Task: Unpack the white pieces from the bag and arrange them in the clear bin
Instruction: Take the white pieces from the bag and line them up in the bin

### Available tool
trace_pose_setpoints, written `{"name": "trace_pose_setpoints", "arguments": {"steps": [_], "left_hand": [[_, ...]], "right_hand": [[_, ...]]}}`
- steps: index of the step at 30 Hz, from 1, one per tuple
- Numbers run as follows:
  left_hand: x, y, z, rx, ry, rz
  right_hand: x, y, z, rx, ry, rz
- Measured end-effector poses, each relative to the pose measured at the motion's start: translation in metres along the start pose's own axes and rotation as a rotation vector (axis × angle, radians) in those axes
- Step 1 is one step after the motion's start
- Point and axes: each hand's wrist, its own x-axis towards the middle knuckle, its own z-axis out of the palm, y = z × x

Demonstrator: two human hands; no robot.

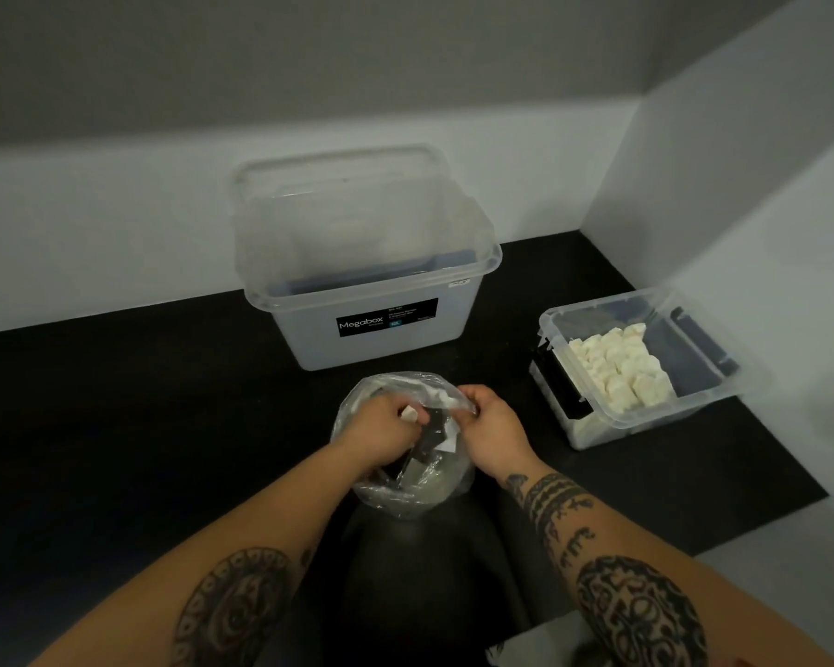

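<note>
"Megabox" on large bin's black label (386,317), smaller print seemingly unreadable

A large translucent storage box (381,324) stands toward the back of the black tabletop (131,426), close to the white wall (92,223). It bears a black label (386,318) reading "Megabox"; the smaller print beside that word is too blurred to read. Its clear lid (338,204) seems to stand on edge at the box's far side, leaning toward the wall. A second white wall (742,195) closes the right side, meeting the first in a corner.
</note>
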Motion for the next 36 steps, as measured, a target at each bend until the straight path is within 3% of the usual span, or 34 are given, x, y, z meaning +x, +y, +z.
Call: {"name": "trace_pose_setpoints", "arguments": {"steps": [3,6,7,9,11,13,15,17,25,29,36], "left_hand": [[-0.004,-0.001,-0.017,-0.357,-0.088,-0.103],[-0.006,-0.009,-0.035,-0.473,-0.161,-0.117],[-0.007,-0.01,-0.04,-0.461,-0.162,-0.11],[-0.012,-0.012,-0.046,-0.428,-0.136,-0.103],[-0.017,-0.013,-0.049,-0.422,-0.082,-0.118],[-0.019,-0.017,-0.048,-0.407,0.004,-0.137],[-0.019,-0.023,-0.046,-0.381,0.079,-0.149],[-0.019,-0.029,-0.045,-0.333,0.11,-0.168],[-0.019,-0.035,-0.046,-0.299,0.072,-0.239],[-0.024,-0.027,-0.055,-0.323,-0.017,-0.208],[-0.029,0.005,-0.069,-0.551,-0.058,-0.131]], "right_hand": [[-0.003,-0.008,0.005,-0.204,0.063,-0.103],[-0.018,-0.021,0.008,-0.411,0.192,-0.532],[-0.022,-0.024,0.01,-0.448,0.19,-0.675],[-0.026,-0.03,0.016,-0.519,0.031,-0.806],[-0.024,-0.036,0.03,-0.717,-0.209,-0.743],[-0.019,-0.037,0.046,-0.948,-0.325,-0.587],[-0.016,-0.034,0.056,-1.036,-0.312,-0.496],[-0.012,-0.029,0.062,-1.052,-0.271,-0.526],[-0.012,-0.027,0.05,-1.109,-0.381,-0.533],[-0.016,-0.032,0.038,-0.721,-0.379,-0.309],[-0.032,-0.059,0.001,0.577,-0.257,0.141]]}}
